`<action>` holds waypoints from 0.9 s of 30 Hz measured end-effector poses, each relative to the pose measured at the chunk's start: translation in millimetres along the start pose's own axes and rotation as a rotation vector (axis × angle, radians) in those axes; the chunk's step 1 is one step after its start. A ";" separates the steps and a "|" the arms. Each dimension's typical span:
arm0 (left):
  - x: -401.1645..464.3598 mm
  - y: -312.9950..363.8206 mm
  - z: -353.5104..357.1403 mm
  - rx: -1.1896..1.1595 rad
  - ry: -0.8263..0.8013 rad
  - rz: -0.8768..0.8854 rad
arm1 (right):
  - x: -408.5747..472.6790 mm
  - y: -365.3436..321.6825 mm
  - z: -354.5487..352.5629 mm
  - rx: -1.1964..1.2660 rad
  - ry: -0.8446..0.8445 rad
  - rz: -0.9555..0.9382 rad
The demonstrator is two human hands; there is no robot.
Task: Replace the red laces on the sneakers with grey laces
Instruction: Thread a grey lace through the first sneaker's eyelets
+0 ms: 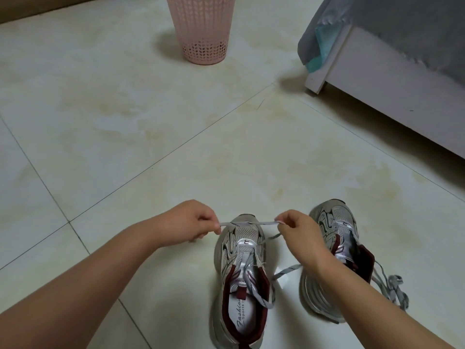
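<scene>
Hands [249,225] pinching flat woven grey lace [247,223] taut above mesh sneaker [241,268]

The insole [237,321] of the nearer sneaker [240,275] carries the script word "Fashion" with "Sports" in smaller letters beneath it (the end of the first word runs under the tongue). A small label [242,280] on that sneaker's tongue shows the letters "ION", the rest being hidden. Each tongue's silver tab bears a tiny dark mark too small to read.
</scene>
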State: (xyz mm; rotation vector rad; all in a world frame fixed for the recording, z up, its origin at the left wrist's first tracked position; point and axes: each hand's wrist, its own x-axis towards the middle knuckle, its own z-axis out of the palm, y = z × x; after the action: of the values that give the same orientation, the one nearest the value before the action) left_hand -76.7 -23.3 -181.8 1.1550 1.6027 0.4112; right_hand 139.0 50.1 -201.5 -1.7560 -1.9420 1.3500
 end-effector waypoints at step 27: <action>24.0 -46.9 32.4 -0.015 -0.079 -0.250 | 33.8 -33.5 -17.4 0.287 0.313 -0.131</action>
State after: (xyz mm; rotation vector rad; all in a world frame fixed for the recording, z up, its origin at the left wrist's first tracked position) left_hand -69.1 -34.6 -242.1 0.9332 1.6468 0.2112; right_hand 118.1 91.9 -181.7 -1.5655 -1.5792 1.1611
